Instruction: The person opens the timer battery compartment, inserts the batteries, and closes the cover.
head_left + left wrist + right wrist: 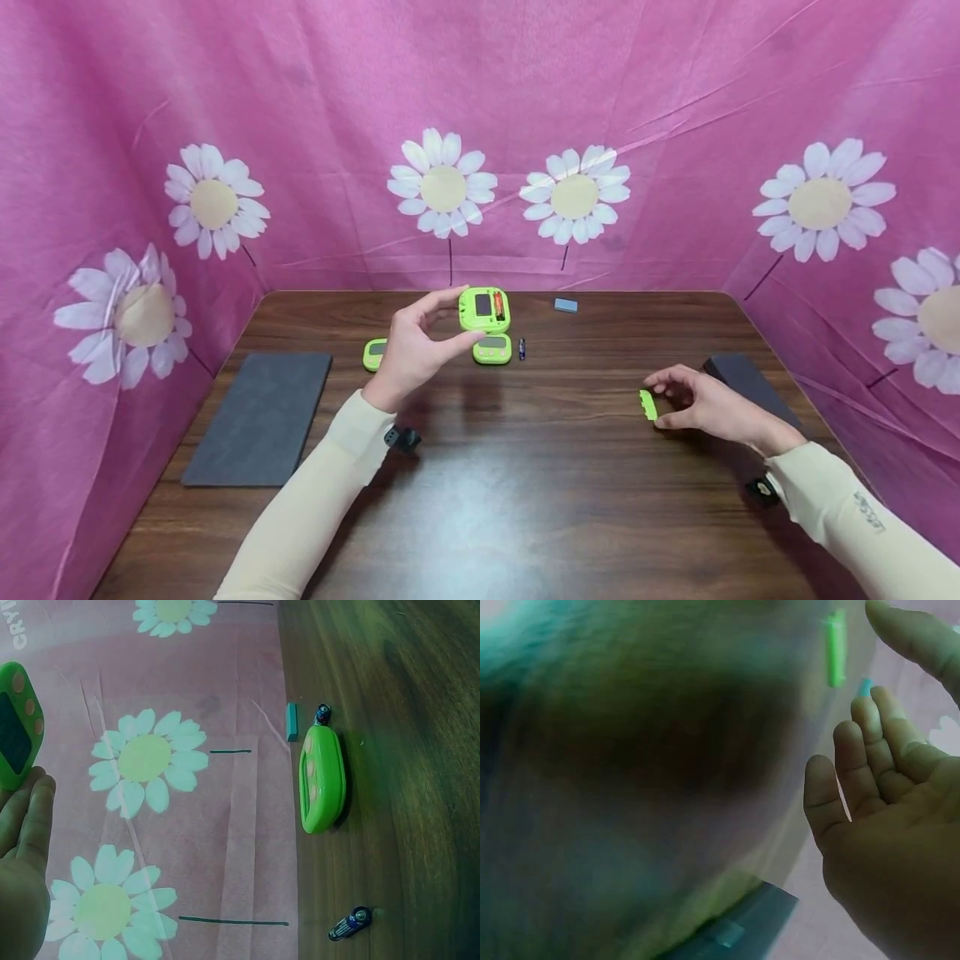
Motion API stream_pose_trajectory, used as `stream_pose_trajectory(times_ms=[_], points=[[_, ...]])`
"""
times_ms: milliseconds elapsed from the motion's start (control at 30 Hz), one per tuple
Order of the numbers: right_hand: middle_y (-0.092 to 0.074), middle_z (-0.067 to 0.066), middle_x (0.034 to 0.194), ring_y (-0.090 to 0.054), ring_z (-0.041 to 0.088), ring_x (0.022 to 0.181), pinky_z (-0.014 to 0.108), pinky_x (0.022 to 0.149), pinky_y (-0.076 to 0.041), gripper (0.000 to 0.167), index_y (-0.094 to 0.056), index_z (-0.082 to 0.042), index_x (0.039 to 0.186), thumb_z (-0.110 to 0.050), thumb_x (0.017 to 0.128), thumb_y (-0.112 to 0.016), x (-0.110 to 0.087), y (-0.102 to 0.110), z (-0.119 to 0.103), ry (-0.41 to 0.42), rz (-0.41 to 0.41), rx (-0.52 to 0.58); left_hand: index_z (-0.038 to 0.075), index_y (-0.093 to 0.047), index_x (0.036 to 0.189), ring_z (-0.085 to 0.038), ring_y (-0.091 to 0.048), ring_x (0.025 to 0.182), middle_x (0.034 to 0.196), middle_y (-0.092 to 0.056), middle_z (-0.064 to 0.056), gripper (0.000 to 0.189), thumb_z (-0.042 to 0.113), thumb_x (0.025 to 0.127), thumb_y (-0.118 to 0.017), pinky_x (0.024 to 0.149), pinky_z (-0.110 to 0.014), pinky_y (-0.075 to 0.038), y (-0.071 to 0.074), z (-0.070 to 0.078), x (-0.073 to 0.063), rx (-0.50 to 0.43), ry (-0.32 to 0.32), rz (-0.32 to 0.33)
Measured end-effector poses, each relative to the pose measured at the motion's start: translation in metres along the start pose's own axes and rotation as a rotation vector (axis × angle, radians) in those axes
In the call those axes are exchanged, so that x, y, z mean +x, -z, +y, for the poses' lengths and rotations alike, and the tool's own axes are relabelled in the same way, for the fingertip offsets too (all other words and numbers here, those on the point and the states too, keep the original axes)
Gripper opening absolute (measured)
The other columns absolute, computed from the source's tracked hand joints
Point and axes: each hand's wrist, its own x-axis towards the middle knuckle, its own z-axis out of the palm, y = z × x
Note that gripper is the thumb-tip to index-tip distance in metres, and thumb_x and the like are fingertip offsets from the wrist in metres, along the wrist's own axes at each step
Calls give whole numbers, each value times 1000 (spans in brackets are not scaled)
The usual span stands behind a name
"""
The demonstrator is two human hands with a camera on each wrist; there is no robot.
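My left hand pinches a lime-green digital timer between thumb and fingers, above the table. Its back faces the head camera, the battery compartment uncovered with one orange-red battery inside. In the left wrist view, the front of this timer shows round pink buttons and a screen. At the right, my right hand has thumb and fingers spread near a small green battery cover. The right wrist view shows the cover apart from the fingers, which are fairly straight.
Two more green timers lie behind, one at the middle and one partly hidden by my left hand. A dark battery and a blue block lie nearby; another battery shows. Grey pad left, dark box right.
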Motion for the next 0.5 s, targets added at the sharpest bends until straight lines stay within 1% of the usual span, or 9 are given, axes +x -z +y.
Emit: stream_pose_trajectory(times_ms=[67, 167, 333, 367, 500], points=[[-71, 12, 126, -61, 5, 107, 21, 87, -55, 58, -69, 0, 138, -16, 89, -96, 3, -3, 4, -8, -11, -16, 8, -73, 146, -12, -77, 118, 141, -78, -11, 64, 2, 85, -95, 114, -34, -60, 0, 1, 0, 2, 2, -1], [-69, 10, 121, -58, 9, 105, 21, 86, -52, 58, -70, -1, 137, -18, 88, -97, 7, -4, 5, -39, -20, -29, 8, -73, 146, -12, -77, 118, 141, -78, -12, 65, 1, 85, -95, 114, -35, -60, 0, 1, 0, 3, 8, -4], [-63, 9, 114, -55, 14, 101, 22, 81, -46, 56, -68, 0, 133, -17, 88, -97, 13, -1, 3, -94, -59, -24, 9, -73, 147, -12, -77, 119, 142, -78, -12, 64, 2, 86, -95, 115, -37, -60, -1, 2, 0, 9, 15, -5], [-62, 9, 113, -54, 15, 100, 22, 80, -46, 56, -68, 0, 132, -17, 88, -97, 13, -1, 3, -102, -69, -23, 9, -73, 147, -12, -77, 119, 141, -78, -11, 64, 2, 87, -95, 116, -41, -60, -1, 2, 0, 8, 16, -4], [-62, 8, 112, -54, 15, 99, 22, 79, -47, 53, -68, -1, 126, -17, 86, -98, 16, -1, -1, -120, -95, -32, 10, -73, 146, -11, -77, 119, 141, -78, -12, 63, 5, 87, -95, 117, -40, -60, -1, 0, 0, 11, 27, -8]])
